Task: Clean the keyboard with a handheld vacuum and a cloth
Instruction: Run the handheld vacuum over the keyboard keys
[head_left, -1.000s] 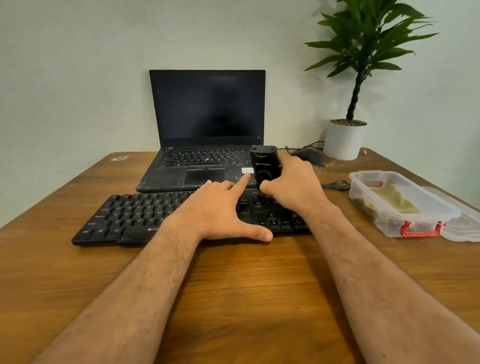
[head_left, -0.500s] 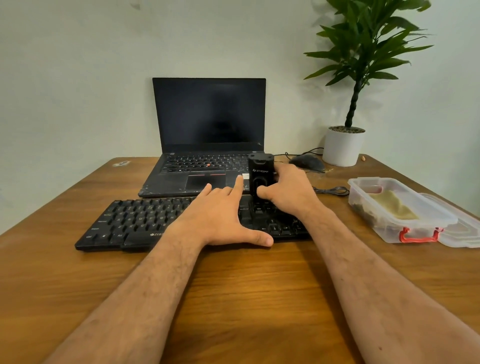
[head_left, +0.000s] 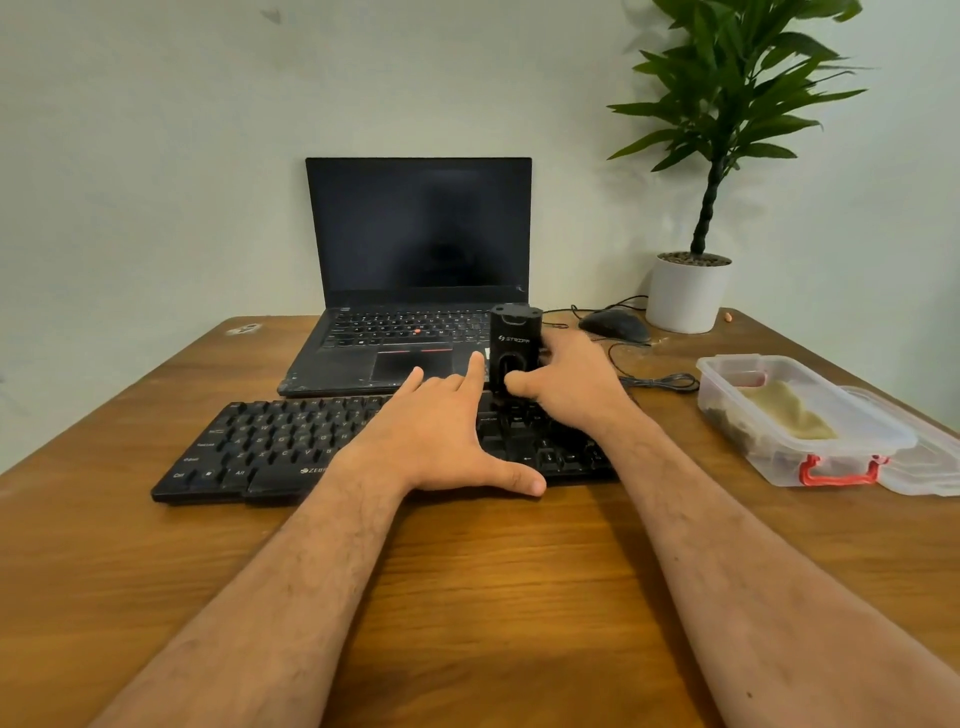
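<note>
**A:** Running the nozzle slowly along one key row at a time is how I'd do this step. The flat black plastic keyboard (head_left: 332, 441) lies across the middle of the brown wooden bench (head_left: 467, 597), and the stubby black upright handheld vacuum (head_left: 514, 348) stands on its far right portion, at about one o'clock from the keyboard's centre.

**B:** Agreed. Keep the vacuum upright and its mouth close to the keys so suction reaches between the caps, and overlap the passes. How are the hands set?

**A:** The right hand (head_left: 571, 384) is wrapped round the vacuum's lower body, thumb across the front and fingers (head_left: 558, 343) curled behind. The left hand (head_left: 441, 441) lies flat on the keyboard, fingers straight and spread, index tip just beside the vacuum at its nine o'clock, thumb stretched out along the near edge. It holds nothing. I judge it is steadying the board.

**B:** Good, that stops the board sliding. Both forearms come in low from six o'clock. What lies further out?

**A:** An open black laptop with a dark screen (head_left: 415, 291) sits at twelve o'clock behind the keyboard. A black computer mouse (head_left: 615, 326) and a white pot with a green leafy plant (head_left: 687, 293) are at one to two o'clock. A clear plastic box with a red clip (head_left: 800, 421) sits at three o'clock. The beige thing inside may be the cloth, though I cannot tell.
</note>
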